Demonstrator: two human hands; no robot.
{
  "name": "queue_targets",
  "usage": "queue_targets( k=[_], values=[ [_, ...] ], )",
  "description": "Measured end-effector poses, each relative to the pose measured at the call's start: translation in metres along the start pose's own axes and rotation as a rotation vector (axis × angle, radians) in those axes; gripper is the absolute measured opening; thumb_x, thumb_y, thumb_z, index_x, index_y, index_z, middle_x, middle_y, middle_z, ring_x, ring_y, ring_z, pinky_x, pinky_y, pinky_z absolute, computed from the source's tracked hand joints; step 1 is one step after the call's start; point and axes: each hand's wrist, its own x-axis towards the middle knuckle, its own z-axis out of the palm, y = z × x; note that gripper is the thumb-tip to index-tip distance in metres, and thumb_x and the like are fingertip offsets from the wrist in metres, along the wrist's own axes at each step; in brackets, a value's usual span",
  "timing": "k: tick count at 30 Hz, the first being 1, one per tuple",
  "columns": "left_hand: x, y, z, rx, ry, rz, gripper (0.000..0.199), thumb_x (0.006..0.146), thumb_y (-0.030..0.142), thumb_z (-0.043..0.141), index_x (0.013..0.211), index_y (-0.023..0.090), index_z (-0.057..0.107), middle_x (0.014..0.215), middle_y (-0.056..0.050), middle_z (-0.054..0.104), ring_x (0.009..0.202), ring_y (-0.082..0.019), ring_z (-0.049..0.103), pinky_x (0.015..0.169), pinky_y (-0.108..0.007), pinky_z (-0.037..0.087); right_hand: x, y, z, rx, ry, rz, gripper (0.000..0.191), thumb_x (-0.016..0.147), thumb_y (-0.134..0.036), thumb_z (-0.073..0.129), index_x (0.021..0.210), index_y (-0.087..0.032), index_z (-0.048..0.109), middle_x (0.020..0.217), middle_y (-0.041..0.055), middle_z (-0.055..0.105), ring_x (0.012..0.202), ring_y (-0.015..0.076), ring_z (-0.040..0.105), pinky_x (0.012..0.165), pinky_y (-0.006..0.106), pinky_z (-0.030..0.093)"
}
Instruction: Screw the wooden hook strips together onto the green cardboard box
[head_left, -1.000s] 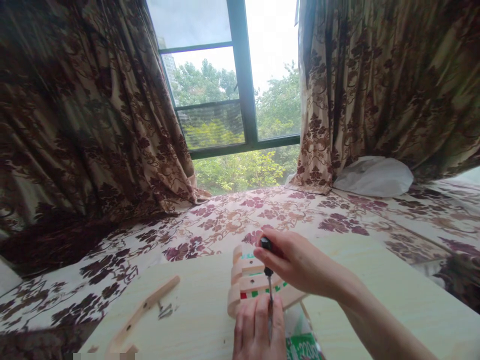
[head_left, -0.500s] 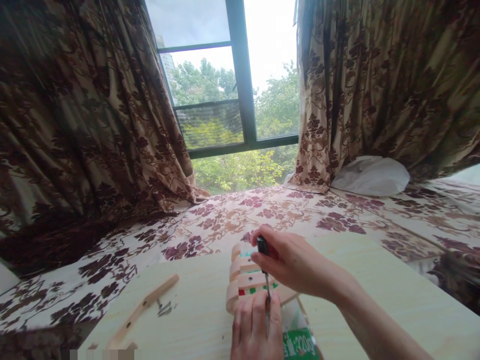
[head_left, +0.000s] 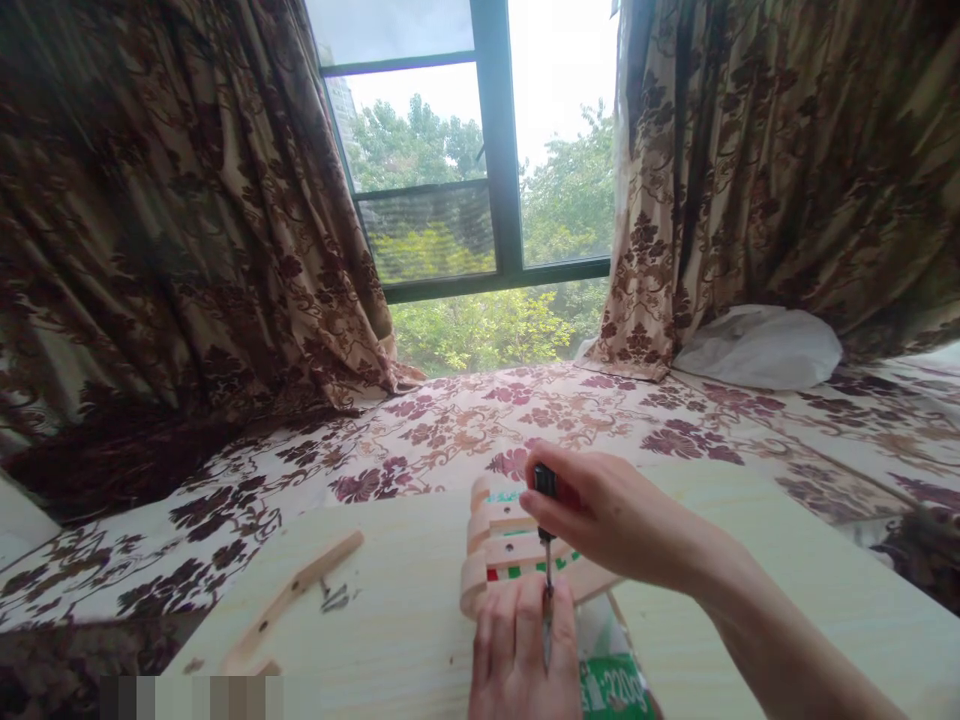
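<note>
My right hand is closed around the black handle of a screwdriver. The shaft points down, and its tip goes between the fingers of my left hand. Those fingers press on the near slat of a small slatted wooden piece, hiding the tip and any screw under it. Dark holes show in the slats farther off. Beneath the wood lies a green, white and red printed package. To the left are a bent wooden strip with dark holes and several loose screws.
Everything lies on a pale wooden board, set on a flower-patterned cloth. A white plastic bag sits at the back right. Patterned curtains flank a window with trees outside.
The whole view has shifted slightly, so things appear a little to the right. Both hands stay at the slatted piece, with the screwdriver still upright between the left fingers.
</note>
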Motion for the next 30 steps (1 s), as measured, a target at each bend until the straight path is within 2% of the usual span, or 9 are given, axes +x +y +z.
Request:
queue_targets(
  k=[3, 7, 11, 15, 21, 25, 28, 30],
  values=[
    [-0.0031, -0.0029, -0.0019, -0.004, -0.047, 0.041, 0.031, 0.085, 0.033, 0.046, 0.110, 0.021, 0.059, 0.103, -0.003, 0.063, 0.103, -0.020, 0.052, 0.094, -0.033, 0.036, -0.0009, 0.0018, -0.0017, -0.012, -0.003, -0.009, 0.015, 0.087, -0.032, 0.048, 0.078, -0.020, 0.047, 0.062, -0.0026, 0.052, 0.055, 0.0107, 0.041, 0.051, 0.024, 0.025],
    [-0.0072, -0.0057, -0.0025, -0.026, -0.119, 0.089, 0.064, 0.083, 0.062, 0.030, 0.120, 0.016, 0.053, 0.111, -0.009, 0.059, 0.109, -0.025, 0.048, 0.096, -0.037, 0.033, 0.0003, 0.0030, 0.0010, -0.064, 0.059, 0.047, 0.019, 0.086, -0.034, 0.049, 0.074, -0.020, 0.045, 0.060, -0.0024, 0.051, 0.055, 0.0107, 0.040, 0.052, 0.025, 0.026],
    [-0.0087, -0.0050, -0.0041, -0.029, -0.159, 0.080, 0.075, 0.078, 0.070, 0.030, 0.124, 0.015, 0.050, 0.114, -0.010, 0.056, 0.111, -0.027, 0.046, 0.098, -0.039, 0.030, -0.0023, -0.0016, 0.0000, -0.043, 0.040, -0.017, 0.018, 0.087, -0.035, 0.050, 0.077, -0.020, 0.048, 0.063, -0.0036, 0.052, 0.056, 0.0099, 0.041, 0.052, 0.024, 0.026],
    [-0.0086, -0.0041, -0.0053, -0.028, -0.170, 0.087, 0.078, 0.073, 0.072, 0.040, 0.124, 0.014, 0.049, 0.115, -0.012, 0.055, 0.112, -0.029, 0.045, 0.099, -0.040, 0.030, -0.0044, -0.0049, -0.0004, 0.033, -0.001, -0.127, 0.015, 0.087, -0.032, 0.049, 0.079, -0.020, 0.049, 0.066, -0.0035, 0.051, 0.058, 0.0092, 0.041, 0.053, 0.023, 0.027],
    [-0.0087, -0.0036, -0.0043, -0.058, -0.169, 0.063, 0.074, 0.074, 0.069, 0.043, 0.125, 0.016, 0.048, 0.116, -0.010, 0.055, 0.111, -0.027, 0.046, 0.100, -0.039, 0.029, 0.0015, 0.0020, 0.0044, -0.033, 0.075, 0.017, 0.024, 0.086, -0.033, 0.050, 0.068, -0.019, 0.042, 0.058, -0.0031, 0.047, 0.054, 0.0096, 0.037, 0.051, 0.024, 0.024],
    [-0.0084, -0.0002, -0.0044, -0.076, -0.163, 0.029, 0.072, 0.074, 0.067, 0.043, 0.124, 0.015, 0.049, 0.116, -0.010, 0.055, 0.112, -0.028, 0.046, 0.100, -0.040, 0.030, 0.0002, 0.0023, 0.0018, 0.004, 0.060, -0.001, 0.018, 0.085, -0.034, 0.053, 0.074, -0.020, 0.048, 0.060, -0.0043, 0.050, 0.055, 0.0093, 0.040, 0.051, 0.023, 0.025],
    [-0.0073, 0.0022, -0.0024, -0.086, -0.130, -0.004, 0.063, 0.077, 0.059, 0.044, 0.121, 0.015, 0.052, 0.114, -0.010, 0.057, 0.111, -0.027, 0.048, 0.099, -0.040, 0.031, -0.0027, -0.0010, -0.0001, 0.058, 0.019, -0.043, 0.012, 0.085, -0.032, 0.052, 0.080, -0.021, 0.051, 0.060, -0.0051, 0.050, 0.055, 0.0092, 0.041, 0.052, 0.022, 0.027],
    [-0.0057, 0.0028, 0.0000, -0.064, -0.064, -0.017, 0.046, 0.080, 0.046, 0.046, 0.115, 0.018, 0.056, 0.109, -0.007, 0.060, 0.107, -0.024, 0.050, 0.097, -0.038, 0.034, -0.0032, -0.0023, 0.0004, 0.053, 0.017, -0.045, 0.013, 0.085, -0.030, 0.052, 0.077, -0.020, 0.050, 0.060, -0.0045, 0.050, 0.055, 0.0095, 0.041, 0.052, 0.023, 0.027]
  ],
)
